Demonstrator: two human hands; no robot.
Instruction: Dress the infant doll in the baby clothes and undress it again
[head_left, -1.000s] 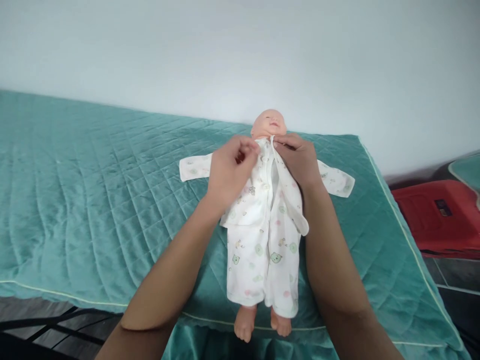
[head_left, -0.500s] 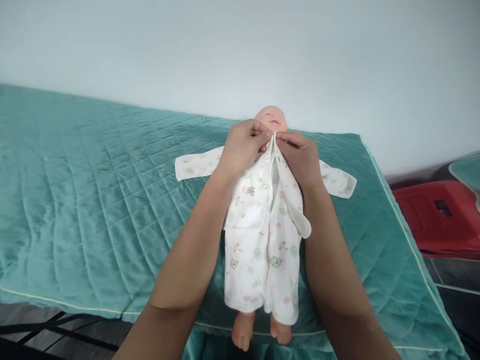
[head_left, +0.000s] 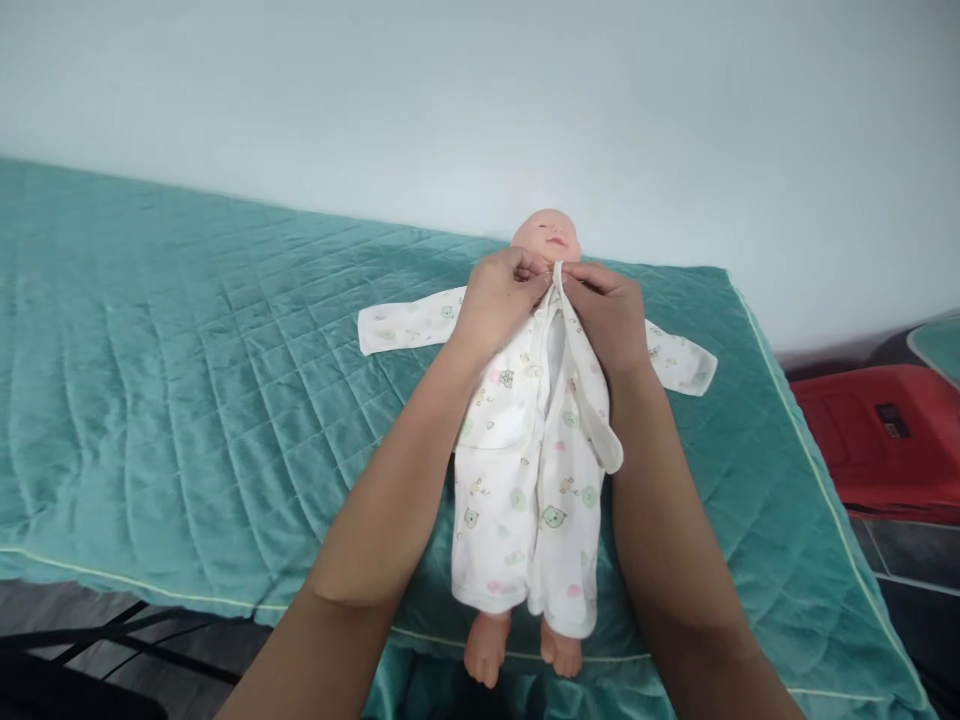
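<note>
While my left hand (head_left: 499,300) and right hand (head_left: 609,312) grip the shirt (head_left: 517,390) edges at six o'clock of the doll's head (head_left: 546,235), a lopsided tug could misalign them.

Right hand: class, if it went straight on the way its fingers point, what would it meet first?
Probably the left hand: the right hand points across the neck of the doll, where both pinch the collar of the white top. Depth is unclear.
</note>
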